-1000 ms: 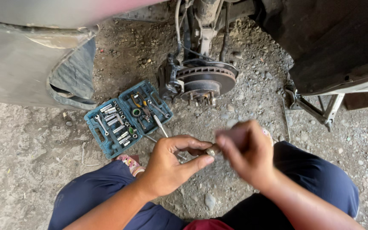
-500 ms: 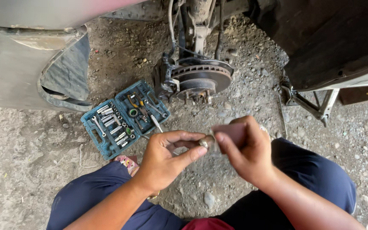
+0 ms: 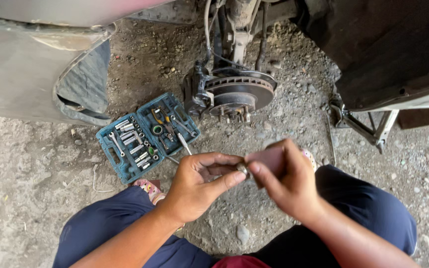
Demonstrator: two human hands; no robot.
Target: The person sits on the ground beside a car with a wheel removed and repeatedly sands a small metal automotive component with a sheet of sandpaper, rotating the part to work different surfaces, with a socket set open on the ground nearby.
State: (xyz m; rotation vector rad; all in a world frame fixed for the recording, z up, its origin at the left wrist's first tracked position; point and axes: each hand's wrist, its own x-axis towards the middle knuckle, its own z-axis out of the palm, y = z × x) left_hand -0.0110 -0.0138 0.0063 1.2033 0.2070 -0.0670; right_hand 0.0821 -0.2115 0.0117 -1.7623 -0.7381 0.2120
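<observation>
My left hand [image 3: 197,186] pinches a small metal part [image 3: 243,170] between thumb and fingers. My right hand [image 3: 286,181] presses a brownish flat piece, like sandpaper [image 3: 269,159], against that part; the piece is blurred. Both hands meet in front of my knees, above gravel ground. Beyond them sits a bare brake disc [image 3: 239,92] on the wheel hub of a raised car.
An open blue socket set case [image 3: 145,135] with several sockets and wrenches lies on the ground at left. A jack stand [image 3: 368,124] props the car at right. The car's body panel [image 3: 31,64] hangs at upper left. My legs in dark blue trousers [image 3: 368,208] flank the hands.
The hands stay together on the small part; my right hand has shifted slightly with the flat piece. The view has drifted a little.
</observation>
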